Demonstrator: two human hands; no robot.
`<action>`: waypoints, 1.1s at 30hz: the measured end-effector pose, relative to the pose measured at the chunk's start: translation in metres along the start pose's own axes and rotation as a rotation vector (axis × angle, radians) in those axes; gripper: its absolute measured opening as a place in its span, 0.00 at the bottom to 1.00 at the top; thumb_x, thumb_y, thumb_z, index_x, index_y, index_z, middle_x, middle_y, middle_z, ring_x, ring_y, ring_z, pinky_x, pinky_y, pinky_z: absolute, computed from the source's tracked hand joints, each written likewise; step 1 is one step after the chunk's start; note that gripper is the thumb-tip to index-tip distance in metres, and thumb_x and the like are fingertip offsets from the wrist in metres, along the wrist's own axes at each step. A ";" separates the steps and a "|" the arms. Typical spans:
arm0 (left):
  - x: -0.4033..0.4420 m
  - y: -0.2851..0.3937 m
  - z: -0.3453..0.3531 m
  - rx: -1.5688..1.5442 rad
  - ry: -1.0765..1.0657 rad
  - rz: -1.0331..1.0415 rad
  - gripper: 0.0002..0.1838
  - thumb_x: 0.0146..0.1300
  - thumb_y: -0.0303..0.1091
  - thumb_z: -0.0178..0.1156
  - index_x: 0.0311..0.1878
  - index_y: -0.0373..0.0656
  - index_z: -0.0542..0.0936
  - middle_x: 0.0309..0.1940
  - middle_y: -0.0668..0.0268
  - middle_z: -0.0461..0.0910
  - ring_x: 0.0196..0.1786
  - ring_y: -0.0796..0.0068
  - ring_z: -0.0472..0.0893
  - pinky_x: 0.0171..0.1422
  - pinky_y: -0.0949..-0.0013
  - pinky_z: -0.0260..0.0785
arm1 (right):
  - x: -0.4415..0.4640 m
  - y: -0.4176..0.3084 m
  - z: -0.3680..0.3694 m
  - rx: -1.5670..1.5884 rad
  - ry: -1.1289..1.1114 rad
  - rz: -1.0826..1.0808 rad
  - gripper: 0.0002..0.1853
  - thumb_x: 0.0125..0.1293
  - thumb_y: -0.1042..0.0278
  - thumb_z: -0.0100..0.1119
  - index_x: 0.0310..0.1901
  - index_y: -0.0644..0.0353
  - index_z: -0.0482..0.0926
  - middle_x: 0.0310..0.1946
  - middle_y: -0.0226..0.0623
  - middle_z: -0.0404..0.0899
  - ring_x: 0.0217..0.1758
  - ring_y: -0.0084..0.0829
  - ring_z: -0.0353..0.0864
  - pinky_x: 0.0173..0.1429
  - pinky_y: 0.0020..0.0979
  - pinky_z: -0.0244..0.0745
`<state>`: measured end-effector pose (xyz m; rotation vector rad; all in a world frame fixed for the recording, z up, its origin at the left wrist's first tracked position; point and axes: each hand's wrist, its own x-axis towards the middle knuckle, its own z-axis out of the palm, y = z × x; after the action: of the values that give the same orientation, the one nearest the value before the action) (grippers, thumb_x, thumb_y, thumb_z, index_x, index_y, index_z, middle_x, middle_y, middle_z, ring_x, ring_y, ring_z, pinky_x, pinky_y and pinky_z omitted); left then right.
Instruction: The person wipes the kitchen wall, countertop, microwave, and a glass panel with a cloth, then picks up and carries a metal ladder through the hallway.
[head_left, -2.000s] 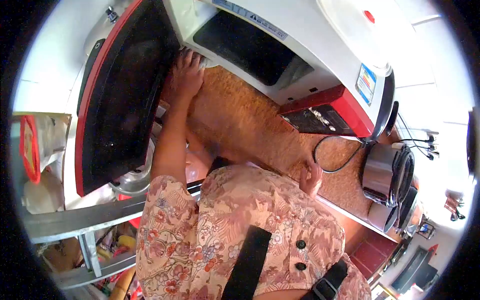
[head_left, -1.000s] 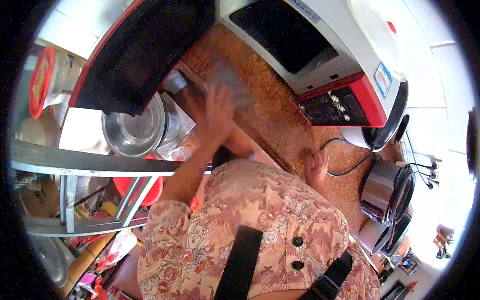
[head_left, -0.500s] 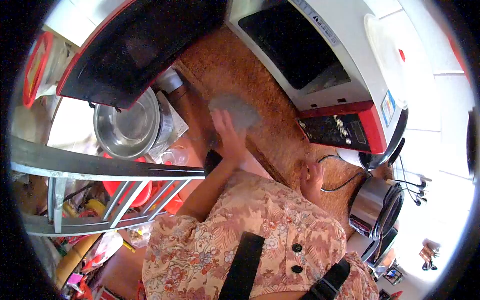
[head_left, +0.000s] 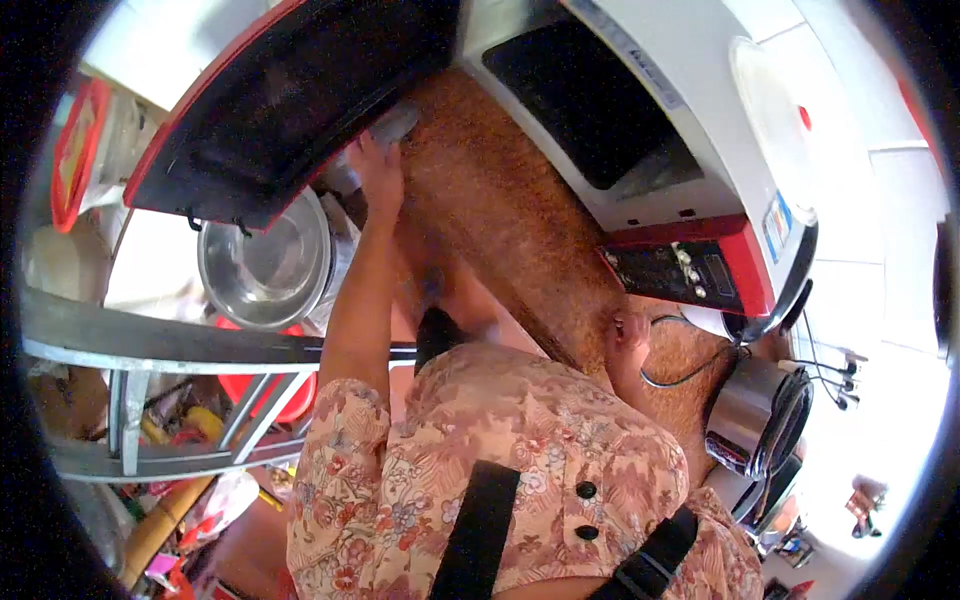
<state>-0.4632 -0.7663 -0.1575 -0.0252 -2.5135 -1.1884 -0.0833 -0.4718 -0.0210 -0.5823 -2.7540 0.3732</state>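
Note:
At the end of the brown worktop (head_left: 500, 190), my left hand (head_left: 380, 175) reaches up beside the open microwave door (head_left: 290, 110). Its fingers press on a grey cloth (head_left: 397, 124), which is blurred and lies partly past the fingertips. My right hand (head_left: 628, 335) rests by the worktop's front edge near a black cable (head_left: 690, 378). Its fingers are curled in, with nothing seen in them. The white and red microwave (head_left: 700, 140) stands behind the worktop with its dark cavity showing.
A metal basin (head_left: 265, 260) sits below the door at the left, above a grey metal rail (head_left: 190, 340) and a red basin (head_left: 265, 395). To the right stand a silver cooker (head_left: 745, 415) and plugged-in cables. A white lid (head_left: 775, 120) lies on the microwave.
My left hand and the cloth first came from the door hinge toward the worktop's front, then moved back up and left toward the door. My right hand stays near the edge, its fingers curled.

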 end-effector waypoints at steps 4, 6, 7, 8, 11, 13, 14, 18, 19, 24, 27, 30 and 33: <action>-0.029 0.059 -0.024 0.045 -0.013 0.214 0.32 0.67 0.37 0.54 0.70 0.33 0.58 0.73 0.42 0.45 0.76 0.41 0.42 0.77 0.48 0.36 | -0.002 0.016 0.000 -0.049 0.059 -0.106 0.08 0.51 0.76 0.58 0.35 0.60 0.76 0.33 0.45 0.73 0.40 0.49 0.73 0.40 0.47 0.70; -0.069 0.086 -0.036 0.092 -0.110 0.261 0.32 0.66 0.34 0.53 0.70 0.32 0.58 0.74 0.44 0.45 0.76 0.39 0.41 0.77 0.47 0.35 | -0.004 0.013 -0.004 -0.046 0.055 -0.082 0.09 0.50 0.76 0.59 0.36 0.59 0.76 0.35 0.44 0.74 0.41 0.49 0.73 0.40 0.47 0.71; -0.093 0.106 -0.042 0.135 -0.176 0.241 0.31 0.66 0.33 0.53 0.69 0.31 0.59 0.74 0.45 0.45 0.75 0.37 0.41 0.77 0.46 0.34 | -0.005 0.007 -0.008 -0.018 0.029 -0.012 0.09 0.50 0.75 0.59 0.36 0.59 0.76 0.36 0.43 0.74 0.42 0.48 0.73 0.41 0.46 0.71; -0.114 0.138 -0.058 0.224 -0.296 0.269 0.32 0.64 0.33 0.54 0.69 0.31 0.59 0.74 0.44 0.46 0.75 0.36 0.42 0.77 0.44 0.35 | -0.009 0.005 -0.018 0.023 -0.009 0.059 0.10 0.50 0.75 0.59 0.37 0.58 0.76 0.36 0.43 0.74 0.42 0.48 0.73 0.41 0.46 0.71; -0.169 0.185 -0.081 0.313 -0.466 0.459 0.35 0.58 0.36 0.58 0.67 0.30 0.61 0.73 0.43 0.49 0.74 0.36 0.46 0.75 0.39 0.39 | -0.017 0.005 -0.028 0.059 -0.022 0.079 0.11 0.50 0.74 0.60 0.38 0.58 0.76 0.39 0.42 0.75 0.44 0.49 0.73 0.43 0.45 0.72; -0.190 0.191 -0.078 0.143 -0.488 0.528 0.35 0.55 0.37 0.59 0.65 0.30 0.63 0.72 0.43 0.52 0.74 0.37 0.47 0.74 0.38 0.40 | -0.022 0.004 -0.028 0.054 -0.021 0.070 0.13 0.50 0.74 0.60 0.40 0.58 0.76 0.39 0.42 0.75 0.44 0.48 0.73 0.43 0.45 0.73; -0.196 0.195 -0.080 0.102 -0.586 0.583 0.35 0.55 0.37 0.59 0.65 0.31 0.65 0.72 0.44 0.53 0.74 0.38 0.49 0.74 0.38 0.41 | -0.025 0.003 -0.028 0.052 -0.023 0.063 0.13 0.50 0.74 0.60 0.40 0.57 0.76 0.39 0.42 0.75 0.45 0.48 0.73 0.44 0.44 0.73; -0.238 0.192 -0.061 0.059 -0.722 0.951 0.32 0.54 0.35 0.58 0.63 0.33 0.68 0.71 0.47 0.57 0.73 0.41 0.53 0.75 0.42 0.44 | -0.027 -0.002 -0.031 0.093 -0.007 0.034 0.15 0.50 0.75 0.60 0.42 0.56 0.77 0.40 0.41 0.75 0.45 0.48 0.73 0.44 0.44 0.74; -0.238 0.195 -0.057 0.076 -0.698 1.084 0.32 0.54 0.35 0.57 0.63 0.34 0.68 0.70 0.48 0.58 0.73 0.41 0.54 0.75 0.43 0.45 | -0.028 -0.003 -0.032 0.097 -0.003 0.042 0.15 0.50 0.75 0.60 0.42 0.56 0.77 0.40 0.41 0.75 0.45 0.48 0.74 0.45 0.44 0.74; -0.181 0.211 -0.063 0.116 -0.828 0.949 0.28 0.59 0.33 0.53 0.65 0.40 0.69 0.71 0.53 0.58 0.73 0.47 0.56 0.76 0.45 0.46 | -0.029 -0.007 -0.033 0.144 0.056 0.061 0.13 0.50 0.75 0.61 0.40 0.57 0.78 0.39 0.41 0.76 0.44 0.48 0.74 0.45 0.44 0.74; -0.135 0.185 -0.036 0.199 -0.723 0.905 0.26 0.62 0.33 0.51 0.65 0.42 0.69 0.72 0.56 0.58 0.74 0.50 0.56 0.75 0.45 0.46 | -0.026 -0.018 -0.038 0.153 0.059 0.094 0.12 0.50 0.74 0.61 0.40 0.57 0.78 0.37 0.41 0.76 0.44 0.47 0.74 0.45 0.44 0.74; -0.083 0.157 -0.011 0.172 -0.594 0.856 0.24 0.65 0.31 0.47 0.66 0.43 0.69 0.71 0.58 0.59 0.73 0.46 0.55 0.74 0.47 0.51 | -0.026 -0.020 -0.036 0.160 0.074 0.116 0.12 0.51 0.74 0.61 0.40 0.58 0.78 0.36 0.41 0.75 0.43 0.47 0.74 0.44 0.44 0.73; -0.026 0.146 0.008 0.346 -0.594 0.750 0.26 0.64 0.34 0.51 0.66 0.43 0.68 0.72 0.58 0.56 0.75 0.49 0.53 0.75 0.44 0.47 | -0.026 -0.019 -0.031 0.145 0.094 0.140 0.12 0.51 0.74 0.61 0.40 0.58 0.78 0.36 0.41 0.74 0.42 0.48 0.73 0.43 0.44 0.73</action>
<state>-0.4169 -0.6630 -0.0621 -1.2652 -2.7123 -0.4640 -0.0567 -0.4942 0.0073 -0.7371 -2.5775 0.5582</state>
